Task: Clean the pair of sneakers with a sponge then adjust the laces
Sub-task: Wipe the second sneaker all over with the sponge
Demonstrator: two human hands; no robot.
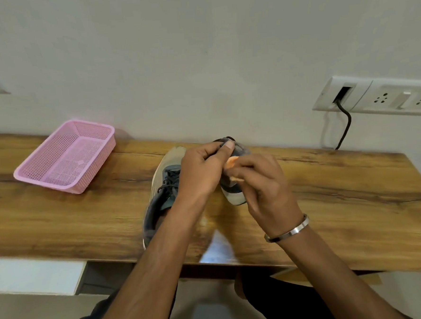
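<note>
Both forearms reaching over bench (pixel 329 176) edge. Left hand (pixel 200 172) gripping raised sneaker (pixel 233 195), fingers (pixel 226 147) closed on its top. Right hand (pixel 262 180) fingers pinching orange sponge (pixel 231 161) against it. Second sneaker (pixel 162 187) flat on bench, just left. Pink basket (pixel 66 158) well apart, far left.

Basket (pixel 65 157) sits far left on the table (pixel 329 189), one sneaker (pixel 161 199) mid-table, wall socket (pixel 378 97) up behind on the right.
</note>
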